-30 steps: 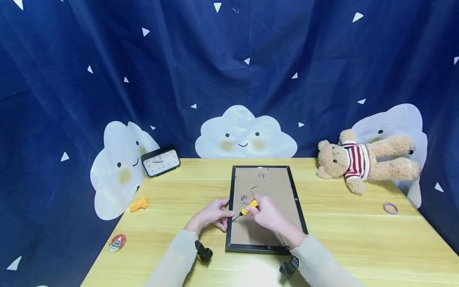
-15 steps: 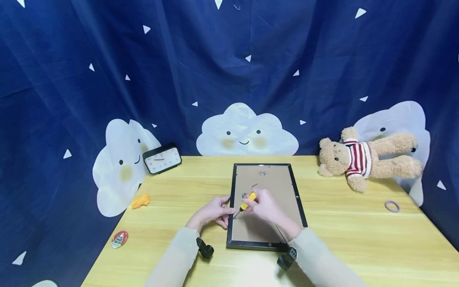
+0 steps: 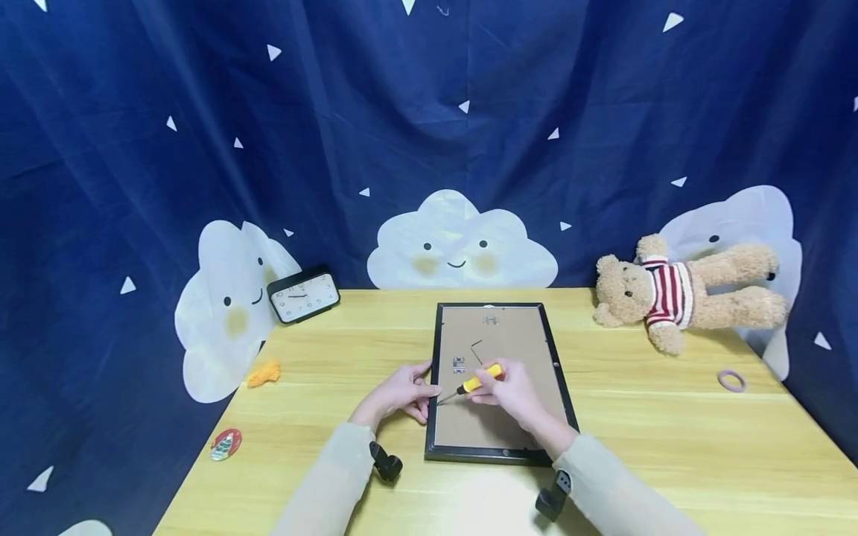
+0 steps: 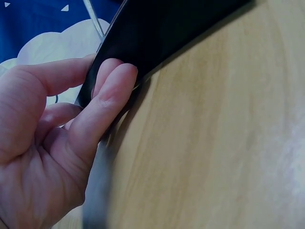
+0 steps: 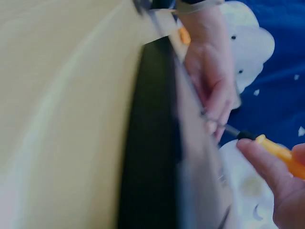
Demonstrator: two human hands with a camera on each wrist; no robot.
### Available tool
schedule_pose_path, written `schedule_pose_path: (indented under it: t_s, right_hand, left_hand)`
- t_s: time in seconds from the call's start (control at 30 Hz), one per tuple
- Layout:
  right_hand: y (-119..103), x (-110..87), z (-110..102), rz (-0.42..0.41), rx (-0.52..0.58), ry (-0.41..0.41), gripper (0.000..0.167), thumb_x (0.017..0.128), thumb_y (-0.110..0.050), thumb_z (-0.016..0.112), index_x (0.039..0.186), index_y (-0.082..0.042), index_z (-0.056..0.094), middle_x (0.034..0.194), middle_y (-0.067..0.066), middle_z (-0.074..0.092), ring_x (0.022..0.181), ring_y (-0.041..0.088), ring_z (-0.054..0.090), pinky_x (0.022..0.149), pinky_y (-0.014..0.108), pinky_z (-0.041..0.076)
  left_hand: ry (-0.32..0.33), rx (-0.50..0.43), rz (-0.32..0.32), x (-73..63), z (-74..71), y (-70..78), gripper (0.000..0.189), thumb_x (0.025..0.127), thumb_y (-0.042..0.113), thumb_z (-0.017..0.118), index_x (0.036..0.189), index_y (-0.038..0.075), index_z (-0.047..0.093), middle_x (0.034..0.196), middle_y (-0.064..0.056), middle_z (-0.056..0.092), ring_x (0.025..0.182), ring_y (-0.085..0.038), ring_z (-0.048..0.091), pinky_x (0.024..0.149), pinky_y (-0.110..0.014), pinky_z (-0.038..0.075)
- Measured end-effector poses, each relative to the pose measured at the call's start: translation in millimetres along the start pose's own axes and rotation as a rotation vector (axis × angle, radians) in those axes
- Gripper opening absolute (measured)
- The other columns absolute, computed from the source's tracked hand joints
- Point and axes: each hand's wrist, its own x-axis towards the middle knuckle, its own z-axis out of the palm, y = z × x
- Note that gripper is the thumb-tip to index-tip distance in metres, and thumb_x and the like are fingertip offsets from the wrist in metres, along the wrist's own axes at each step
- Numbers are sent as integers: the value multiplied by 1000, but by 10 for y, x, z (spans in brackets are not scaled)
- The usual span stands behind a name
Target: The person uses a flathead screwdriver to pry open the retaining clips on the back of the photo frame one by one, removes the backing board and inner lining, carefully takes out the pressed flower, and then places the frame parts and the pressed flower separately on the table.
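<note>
A black picture frame lies face down on the table, its brown backboard up. My left hand holds the frame's left side, thumb on the top edge and fingers against the outer side, as the left wrist view shows. In my right hand is a screwdriver with a yellow handle and black collar, held slanted low over the backboard. Its metal tip meets the inner left edge of the frame, just below my left thumb. In the right wrist view the screwdriver points toward the left hand.
Metal hangers and a thin dark stand piece are on the backboard. Around the table are an alarm clock, orange yarn, a round red badge, a teddy bear and a purple ring.
My right hand has shifted right and the screwdriver's handle has tipped lower, uncovering the hanger beside it. The tip stays at the frame's left edge. My left hand keeps its hold.
</note>
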Motion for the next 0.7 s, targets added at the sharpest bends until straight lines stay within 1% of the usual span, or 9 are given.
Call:
schedule_pose_path:
  t_s: [0.07, 0.23, 0.3, 0.37, 0.43, 0.53, 0.6, 0.63, 0.7]
  right_hand:
    - [14, -25, -4, -15, -15, 1, 20, 89, 2, 55, 102, 17, 53, 86, 23, 63, 74, 35, 66, 66, 33, 57]
    - [-109, 3, 118, -148, -257, -76, 12, 90, -5, 57, 91, 7, 59, 77, 18, 63, 70, 36, 65, 63, 42, 57]
    - [-164, 23, 170, -161, -315, -78, 10, 89, -6, 58, 86, 4, 59, 73, 16, 62, 67, 36, 64, 61, 43, 56]
    - [-205, 40, 217, -166, -357, -70, 9, 89, -5, 57, 84, 3, 59, 70, 13, 60, 64, 33, 63, 57, 39, 56]
    - [-244, 51, 263, -182, -427, -58, 10, 89, -4, 57, 82, 2, 59, 66, 10, 58, 60, 28, 62, 52, 33, 55]
    - [-303, 64, 338, -238, -544, -41, 13, 89, -7, 58, 77, -1, 58, 60, 2, 53, 51, 16, 54, 43, 22, 45]
    - [-341, 66, 388, -272, -602, -39, 17, 89, -9, 58, 73, -5, 56, 55, -2, 49, 46, 10, 47, 39, 19, 38]
    - [-353, 68, 407, -288, -616, -44, 19, 90, -10, 58, 72, -5, 55, 54, -3, 47, 45, 8, 44, 38, 17, 35]
    - [-358, 79, 422, -308, -617, -58, 19, 90, -10, 58, 72, -5, 55, 54, -3, 47, 45, 7, 43, 38, 17, 35]
  left_hand:
    - [7, -4, -2, 0, 4, -1, 86, 86, 19, 67, 148, 5, 9, 67, -14, 59, 49, -21, 60, 54, -44, 56]
    - [28, -17, -7, -2, 11, -33, 84, 86, 18, 67, 148, 6, 12, 72, -12, 58, 48, -20, 58, 53, -44, 56]
    - [21, -16, -7, 5, 20, -44, 84, 86, 18, 67, 149, 7, 12, 71, -11, 57, 48, -19, 58, 52, -43, 56]
    - [14, -12, -1, 15, 30, -47, 84, 86, 18, 67, 149, 7, 12, 68, -11, 57, 46, -19, 58, 51, -43, 56]
    - [7, -7, 8, 26, 35, -42, 83, 87, 18, 66, 149, 8, 12, 67, -11, 57, 45, -18, 57, 50, -42, 56]
    - [9, -11, 18, 39, 32, -32, 81, 88, 16, 65, 149, 9, 13, 66, -10, 57, 45, -17, 56, 49, -40, 56]
    - [13, -17, 13, 39, 22, -34, 79, 88, 14, 64, 149, 10, 13, 65, -10, 57, 44, -17, 56, 49, -40, 56]
    - [17, -19, 9, 37, 17, -36, 79, 88, 13, 63, 149, 11, 14, 65, -10, 57, 44, -17, 56, 48, -40, 56]
    - [26, -28, 0, 33, 5, -39, 79, 87, 12, 64, 149, 11, 14, 64, -10, 57, 44, -18, 57, 48, -40, 56]
